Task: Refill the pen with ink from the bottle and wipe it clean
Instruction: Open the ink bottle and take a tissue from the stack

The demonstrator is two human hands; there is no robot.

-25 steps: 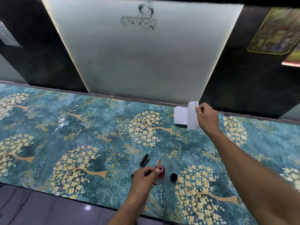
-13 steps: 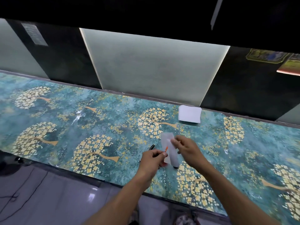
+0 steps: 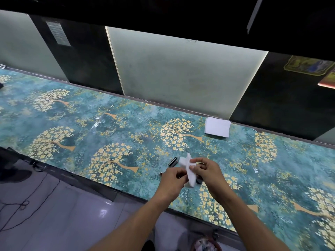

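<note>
My left hand (image 3: 173,180) is pinched on the pen, whose tip is wrapped inside a white tissue (image 3: 186,166). My right hand (image 3: 205,171) grips that tissue and presses it around the pen, just above the table near its front edge. A black pen barrel or cap (image 3: 173,161) lies on the cloth just beyond my hands. A round black bottle cap (image 3: 199,181) shows under my right hand. The ink bottle is hidden behind my hands.
The table (image 3: 108,127) carries a teal cloth with golden trees. A stack of white tissues (image 3: 217,129) lies at the back by the wall panel. A small dark piece (image 3: 161,173) sits left of my left hand. A bin (image 3: 206,244) stands on the floor below; cables (image 3: 21,205) run at left.
My right hand picked a tissue from the stack at the back and brought it down to my left hand. The tissue is now wrapped around the pen tip.
</note>
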